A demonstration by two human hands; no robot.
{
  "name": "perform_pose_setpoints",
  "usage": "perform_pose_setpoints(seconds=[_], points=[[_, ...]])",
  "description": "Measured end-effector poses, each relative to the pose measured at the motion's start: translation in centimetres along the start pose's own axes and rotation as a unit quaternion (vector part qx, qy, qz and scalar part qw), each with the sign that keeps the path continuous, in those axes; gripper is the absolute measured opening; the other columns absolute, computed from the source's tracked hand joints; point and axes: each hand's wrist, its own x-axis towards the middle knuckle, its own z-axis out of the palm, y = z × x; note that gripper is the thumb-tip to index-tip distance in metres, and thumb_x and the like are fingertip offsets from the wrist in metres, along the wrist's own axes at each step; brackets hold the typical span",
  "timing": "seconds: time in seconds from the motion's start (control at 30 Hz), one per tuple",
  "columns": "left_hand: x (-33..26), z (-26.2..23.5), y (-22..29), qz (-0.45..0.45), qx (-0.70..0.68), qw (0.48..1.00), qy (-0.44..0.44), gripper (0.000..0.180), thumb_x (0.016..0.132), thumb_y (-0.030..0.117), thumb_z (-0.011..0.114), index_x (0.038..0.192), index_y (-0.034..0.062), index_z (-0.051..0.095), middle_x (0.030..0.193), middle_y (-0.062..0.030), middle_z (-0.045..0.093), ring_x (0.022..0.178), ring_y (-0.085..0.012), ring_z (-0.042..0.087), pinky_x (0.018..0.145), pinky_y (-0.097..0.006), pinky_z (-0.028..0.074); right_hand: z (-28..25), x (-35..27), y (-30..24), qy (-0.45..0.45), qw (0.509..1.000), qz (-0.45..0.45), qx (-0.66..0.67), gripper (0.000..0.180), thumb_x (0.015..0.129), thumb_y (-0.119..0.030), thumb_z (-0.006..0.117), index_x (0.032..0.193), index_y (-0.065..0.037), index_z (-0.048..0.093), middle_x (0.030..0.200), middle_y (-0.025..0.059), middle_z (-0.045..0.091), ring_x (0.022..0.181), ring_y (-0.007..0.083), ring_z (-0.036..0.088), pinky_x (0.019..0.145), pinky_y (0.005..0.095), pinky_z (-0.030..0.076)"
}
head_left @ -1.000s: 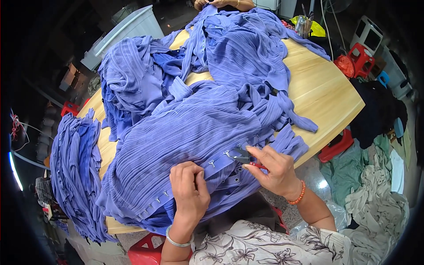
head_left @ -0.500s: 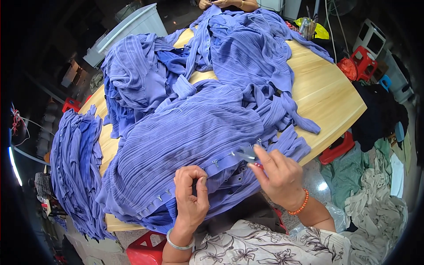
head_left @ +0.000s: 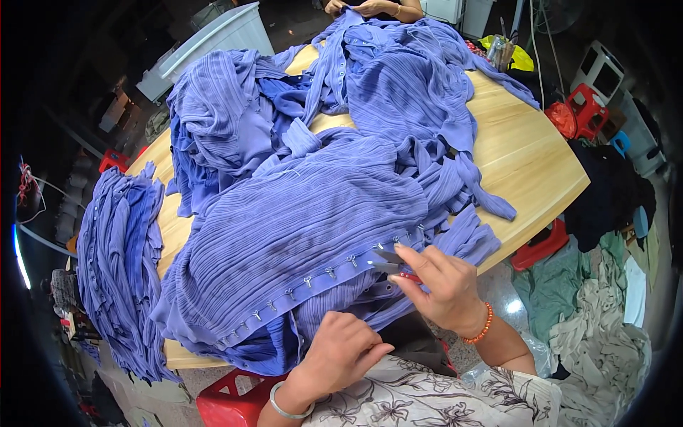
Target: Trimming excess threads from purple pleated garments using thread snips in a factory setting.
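Note:
A ribbed periwinkle-blue knit garment (head_left: 313, 206) lies spread over the near side of the table. Small silver metal fittings, perhaps pins or hooks, line its smooth front band (head_left: 320, 285). My right hand (head_left: 445, 288) grips thread snips (head_left: 393, 265) with dark blades and a red part at the fingers. The blades point left, over the band's right stretch. My left hand (head_left: 345, 350) is closed and set back from the band, its fingers curled under and its thumb pointing right. Whatever it may hold is hidden by the palm.
More blue garments are heaped on the wooden table (head_left: 526, 156), and a stack (head_left: 121, 270) hangs off its left edge. Across the table are another person's hands (head_left: 366, 7). A white bin (head_left: 217, 43) stands behind; a red stool (head_left: 238, 402) is below the near edge. Cloth piles (head_left: 597, 306) lie right.
My left hand has left the garment's band and drawn back toward me, baring more metal fittings. My right hand has shifted slightly left and down with the snips.

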Motion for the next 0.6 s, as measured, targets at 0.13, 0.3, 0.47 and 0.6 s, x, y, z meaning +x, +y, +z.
perform_pose_setpoints(seconds=[0.13,0.3,0.47,0.6], points=[[0.4,0.0,-0.8,-0.027,0.140,0.973,0.179,0.023,0.074,0.008,0.082,0.088,0.0094,0.064,0.084,-0.0049,0.063,0.079,-0.0256,0.058,0.072,-0.039,0.040,0.5,0.4,0.4,0.021,0.999,0.000,0.026,0.047,0.078,-0.020,0.082,0.121,-0.006,0.068,0.078,0.0068,0.060,0.057,0.0228,0.060,0.052,0.0336,0.047],[1.9,-0.2,-2.7,-0.068,0.207,0.940,0.262,0.026,0.077,0.003,0.077,0.099,0.0053,0.065,0.093,-0.0097,0.062,0.085,-0.0288,0.056,0.077,-0.041,0.042,0.6,0.8,0.1,0.022,0.999,-0.008,0.039,0.047,0.078,-0.019,0.082,0.121,-0.006,0.068,0.079,0.0070,0.061,0.057,0.0227,0.060,0.052,0.0334,0.048],[2.6,0.6,-3.4,-0.084,0.285,0.922,0.250,0.027,0.078,0.006,0.075,0.103,0.0044,0.066,0.096,-0.0107,0.060,0.090,-0.0294,0.055,0.080,-0.042,0.042,0.7,0.8,0.4,0.020,0.999,-0.010,0.036,0.047,0.078,-0.019,0.082,0.121,-0.006,0.067,0.079,0.0073,0.061,0.057,0.0230,0.060,0.052,0.0335,0.048],[3.1,0.8,-2.9,-0.094,0.301,0.918,0.240,0.025,0.079,0.009,0.074,0.102,0.0046,0.066,0.096,-0.0111,0.060,0.091,-0.0299,0.055,0.080,-0.042,0.042,0.7,0.8,0.6,0.010,0.999,-0.009,0.029,0.047,0.078,-0.020,0.082,0.121,-0.006,0.067,0.078,0.0073,0.061,0.057,0.0230,0.061,0.052,0.0337,0.047]])
